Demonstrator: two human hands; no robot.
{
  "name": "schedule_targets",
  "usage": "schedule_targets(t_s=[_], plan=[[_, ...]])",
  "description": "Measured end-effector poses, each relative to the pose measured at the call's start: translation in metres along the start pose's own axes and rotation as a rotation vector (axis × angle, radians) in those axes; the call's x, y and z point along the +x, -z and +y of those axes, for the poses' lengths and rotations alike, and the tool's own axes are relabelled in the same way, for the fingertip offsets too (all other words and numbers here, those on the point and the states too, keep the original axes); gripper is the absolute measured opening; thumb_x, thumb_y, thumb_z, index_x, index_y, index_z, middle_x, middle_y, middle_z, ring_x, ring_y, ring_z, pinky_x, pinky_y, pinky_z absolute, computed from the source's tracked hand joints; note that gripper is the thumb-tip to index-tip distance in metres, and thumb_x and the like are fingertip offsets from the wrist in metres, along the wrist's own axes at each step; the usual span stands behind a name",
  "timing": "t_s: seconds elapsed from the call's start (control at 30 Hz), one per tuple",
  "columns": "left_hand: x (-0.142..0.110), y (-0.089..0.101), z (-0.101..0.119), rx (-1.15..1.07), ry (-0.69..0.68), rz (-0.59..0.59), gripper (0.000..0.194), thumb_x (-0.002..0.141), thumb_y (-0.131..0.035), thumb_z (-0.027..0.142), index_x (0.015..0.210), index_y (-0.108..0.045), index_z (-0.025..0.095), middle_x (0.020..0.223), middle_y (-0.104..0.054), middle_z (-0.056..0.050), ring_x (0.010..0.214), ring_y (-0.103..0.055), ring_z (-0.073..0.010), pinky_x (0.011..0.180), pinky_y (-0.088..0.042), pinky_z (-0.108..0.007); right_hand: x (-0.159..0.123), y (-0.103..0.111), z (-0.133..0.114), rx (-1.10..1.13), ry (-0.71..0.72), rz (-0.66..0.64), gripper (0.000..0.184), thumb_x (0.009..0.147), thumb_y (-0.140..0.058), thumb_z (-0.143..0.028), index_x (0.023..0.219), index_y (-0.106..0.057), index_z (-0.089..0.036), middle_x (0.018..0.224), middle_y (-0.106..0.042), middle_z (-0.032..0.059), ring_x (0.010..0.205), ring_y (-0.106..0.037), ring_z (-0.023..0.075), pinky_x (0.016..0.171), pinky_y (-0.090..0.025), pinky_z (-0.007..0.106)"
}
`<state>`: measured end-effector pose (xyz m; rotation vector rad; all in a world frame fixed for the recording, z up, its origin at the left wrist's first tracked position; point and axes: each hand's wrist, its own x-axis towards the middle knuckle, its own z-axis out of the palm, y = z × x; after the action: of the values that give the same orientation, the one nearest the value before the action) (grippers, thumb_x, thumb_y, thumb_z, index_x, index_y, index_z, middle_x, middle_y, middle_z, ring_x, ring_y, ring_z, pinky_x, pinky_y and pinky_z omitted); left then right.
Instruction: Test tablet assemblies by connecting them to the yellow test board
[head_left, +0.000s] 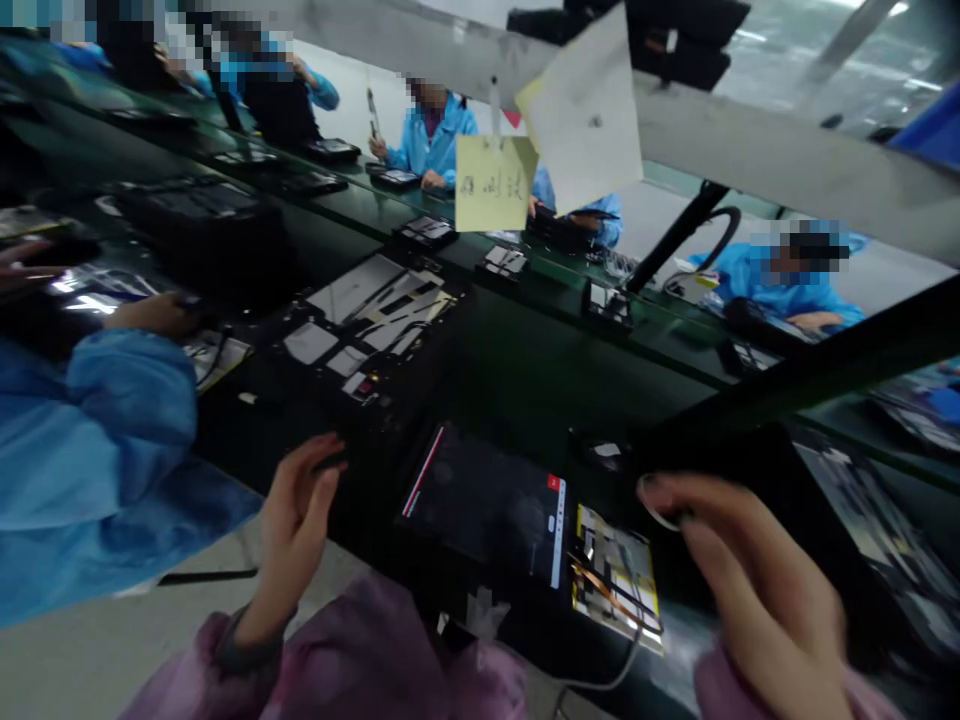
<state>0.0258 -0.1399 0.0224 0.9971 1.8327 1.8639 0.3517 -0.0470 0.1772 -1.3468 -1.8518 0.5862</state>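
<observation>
Screen panel (480, 500) lies dark-faced on the green bench (517, 350), near side, between the worker's two bare hands, with a red-and-white line along its left edge and a pale strip down its right. I see the left hand (296, 520) raised left of it, fingers bent, a modest gap to the thumb, nothing in it. Off to the right, the right hand (772, 570) has thumb and forefinger narrowly apart; a thin pale curve (658, 515) shows at the tips, though I can't tell whether it's gripped. Between panel and right hand sits a yellow-edged piece (619, 570) with cables across it. Farther left lies a group of silvery parts (375, 315); a co-worker's blue sleeve (135, 400) is at far left.
</observation>
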Motion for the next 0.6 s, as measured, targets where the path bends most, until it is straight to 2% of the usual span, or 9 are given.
schedule_targets(t_s=[0.03, 0.1, 0.13, 0.2, 0.27, 0.3, 0.37, 0.47, 0.6], plan=[[0.007, 0.001, 0.003, -0.054, -0.007, 0.075, 0.036, 0.091, -0.055, 0.037, 0.124, -0.051, 0.027, 0.134, -0.054, -0.007, 0.125, -0.053, -0.0232, 0.104, -0.047, -0.041, 0.039, -0.018, -0.012, 0.080, 0.078, -0.180, 0.029, 0.083, -0.059, -0.054, 0.094, -0.068, -0.030, 0.095, -0.069, 0.0081, 0.091, -0.064, 0.0251, 0.086, -0.050, 0.043], [0.021, -0.004, 0.008, -0.146, 0.006, 0.153, 0.045, 0.093, -0.052, 0.039, 0.135, -0.041, 0.030, 0.145, -0.044, -0.007, 0.136, -0.041, -0.0218, 0.114, -0.035, -0.043, 0.118, -0.072, -0.027, 0.292, 0.114, -0.381, 0.033, 0.084, -0.059, -0.051, 0.103, -0.065, -0.025, 0.101, -0.068, 0.0057, 0.097, -0.063, 0.0215, 0.093, -0.048, 0.040], [0.029, -0.008, 0.008, -0.178, 0.024, 0.166, 0.047, 0.094, -0.049, 0.041, 0.138, -0.037, 0.030, 0.149, -0.040, -0.007, 0.139, -0.036, -0.0209, 0.116, -0.030, -0.043, 0.153, -0.104, -0.031, 0.391, 0.076, -0.403, 0.032, 0.084, -0.059, -0.050, 0.102, -0.064, -0.023, 0.102, -0.068, 0.0054, 0.099, -0.063, 0.0201, 0.094, -0.048, 0.038], [0.041, -0.015, 0.006, -0.203, 0.043, 0.196, 0.050, 0.096, -0.043, 0.043, 0.142, -0.031, 0.031, 0.153, -0.034, -0.008, 0.142, -0.030, -0.0196, 0.118, -0.024, -0.043, 0.210, -0.167, -0.034, 0.485, -0.112, -0.425, 0.031, 0.087, -0.056, -0.048, 0.096, -0.063, -0.020, 0.104, -0.067, 0.0061, 0.100, -0.063, 0.0181, 0.096, -0.046, 0.036], [0.049, -0.020, 0.000, -0.175, 0.042, 0.238, 0.052, 0.096, -0.040, 0.045, 0.144, -0.026, 0.031, 0.156, -0.028, -0.008, 0.144, -0.026, -0.0191, 0.119, -0.021, -0.042, 0.247, -0.216, -0.034, 0.576, -0.281, -0.487, 0.035, 0.090, -0.050, -0.052, 0.096, -0.063, -0.020, 0.098, -0.069, 0.0048, 0.094, -0.064, 0.0173, 0.095, -0.047, 0.036], [0.052, -0.022, -0.005, -0.159, 0.045, 0.250, 0.053, 0.097, -0.038, 0.045, 0.145, -0.024, 0.031, 0.156, -0.028, -0.008, 0.144, -0.026, -0.0190, 0.119, -0.022, -0.043, 0.259, -0.233, -0.034, 0.644, -0.316, -0.578, 0.038, 0.089, -0.049, -0.055, 0.097, -0.063, -0.021, 0.095, -0.070, 0.0038, 0.090, -0.065, 0.0176, 0.092, -0.049, 0.036], [0.055, -0.026, -0.012, -0.134, 0.068, 0.237, 0.053, 0.097, -0.034, 0.047, 0.147, -0.021, 0.030, 0.156, -0.028, -0.008, 0.144, -0.026, -0.0195, 0.118, -0.023, -0.043, 0.272, -0.250, -0.034, 0.742, -0.340, -0.738, 0.040, 0.088, -0.051, -0.058, 0.097, -0.064, -0.022, 0.088, -0.072, 0.0024, 0.082, -0.066, 0.0178, 0.085, -0.051, 0.034], [0.056, -0.033, -0.013, -0.120, 0.119, 0.188, 0.058, 0.097, -0.033, 0.050, 0.149, -0.018, 0.029, 0.159, -0.022, -0.007, 0.145, -0.022, -0.0202, 0.119, -0.022, -0.043, 0.279, -0.252, -0.032, 0.764, -0.357, -0.902, 0.038, 0.087, -0.054, -0.056, 0.095, -0.066, -0.021, 0.079, -0.071, 0.0017, 0.072, -0.066, 0.0168, 0.077, -0.052, 0.031], [0.057, -0.038, 0.002, -0.083, 0.191, 0.197, 0.068, 0.095, -0.037, 0.054, 0.151, -0.015, 0.026, 0.161, -0.016, -0.007, 0.147, -0.015, -0.0221, 0.120, -0.015, -0.044, 0.280, -0.248, -0.036, 0.762, -0.359, -0.904, 0.032, 0.087, -0.058, -0.050, 0.094, -0.067, -0.021, 0.076, -0.071, 0.0003, 0.068, -0.064, 0.0150, 0.076, -0.051, 0.029]])
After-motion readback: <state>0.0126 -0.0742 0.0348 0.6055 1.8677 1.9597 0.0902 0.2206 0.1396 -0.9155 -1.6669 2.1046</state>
